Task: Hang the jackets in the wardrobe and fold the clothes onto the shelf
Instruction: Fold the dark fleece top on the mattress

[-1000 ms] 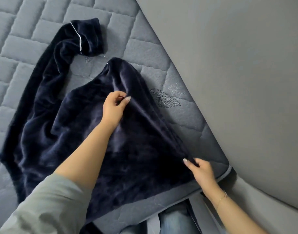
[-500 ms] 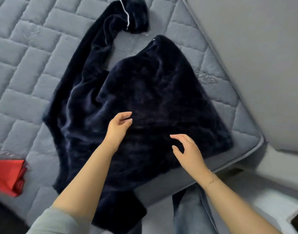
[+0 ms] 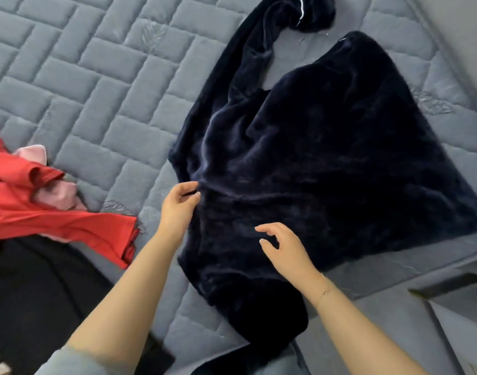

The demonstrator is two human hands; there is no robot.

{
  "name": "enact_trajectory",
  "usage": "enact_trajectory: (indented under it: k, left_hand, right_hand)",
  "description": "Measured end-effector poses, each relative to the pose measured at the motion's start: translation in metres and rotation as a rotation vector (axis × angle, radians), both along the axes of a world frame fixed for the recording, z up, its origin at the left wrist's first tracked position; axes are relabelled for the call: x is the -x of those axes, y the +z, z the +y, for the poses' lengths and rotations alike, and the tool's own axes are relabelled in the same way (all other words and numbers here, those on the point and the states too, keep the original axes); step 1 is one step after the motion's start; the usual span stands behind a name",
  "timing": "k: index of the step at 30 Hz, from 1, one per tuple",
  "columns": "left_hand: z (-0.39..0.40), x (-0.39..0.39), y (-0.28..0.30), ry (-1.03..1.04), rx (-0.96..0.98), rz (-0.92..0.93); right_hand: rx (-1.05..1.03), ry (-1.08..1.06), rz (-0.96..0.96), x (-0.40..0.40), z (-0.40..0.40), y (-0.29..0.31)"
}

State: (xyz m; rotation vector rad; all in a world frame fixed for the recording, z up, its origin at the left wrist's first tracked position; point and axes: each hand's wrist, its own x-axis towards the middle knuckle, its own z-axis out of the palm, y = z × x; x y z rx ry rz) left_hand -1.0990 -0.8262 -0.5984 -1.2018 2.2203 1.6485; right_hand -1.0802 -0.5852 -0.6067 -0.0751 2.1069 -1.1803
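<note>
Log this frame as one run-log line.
stage: folding | navy velvet garment spread on mattress | left hand pinching its edge | right hand open above | red clothes beside

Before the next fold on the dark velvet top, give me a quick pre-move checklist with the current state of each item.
1. Dark navy velvet top lies spread on the grey quilted mattress: ok.
2. Long sleeve with the white-piped cuff folded in: not ok, it trails outward.
3. Left hand grips the top's left edge: cannot tell, its fingers are at the edge.
4. Right hand has a hold: not ok, it hovers with fingers spread.
5. Top's lower end on the mattress: not ok, it hangs over the near edge.
6. Red garment apart from the top: ok.
</note>
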Motion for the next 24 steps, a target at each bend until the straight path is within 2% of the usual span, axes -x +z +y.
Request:
enact_trajectory:
  k: [4,7,14,17,18,20,21,24]
  left_hand:
    - [-0.022,0.025,0.000,0.064,0.069,0.005]
    - [-0.035,0.052,-0.001,0.046,0.102,-0.023]
    - [-0.077,0.132,-0.016,-0.016,0.072,-0.011]
    - [-0.076,0.172,-0.032,-0.087,-0.037,-0.044]
    - [-0.070,0.183,-0.039,-0.160,-0.002,-0.081]
    - [-0.058,0.202,-0.055,-0.313,0.196,-0.159]
    - [-0.056,0.209,-0.061,-0.318,0.238,-0.141]
    - [-0.073,0.215,-0.068,-0.143,0.057,0.132]
  right_hand:
    - [-0.002,-0.081,0.006,0.018,-0.010,-0.007]
    - [-0.006,-0.049,0.039,0.033,-0.018,-0.007]
    - [-0.067,0.025,0.073,0.072,-0.045,-0.008]
    - [-0.089,0.001,0.072,0.091,-0.062,-0.010]
    - [-0.102,-0.011,0.076,0.097,-0.067,-0.012]
    - [-0.151,-0.018,0.097,0.108,-0.077,-0.018]
    - [-0.189,-0.015,0.100,0.113,-0.082,-0.022]
    - [-0.310,0.013,0.071,0.121,-0.097,-0.037]
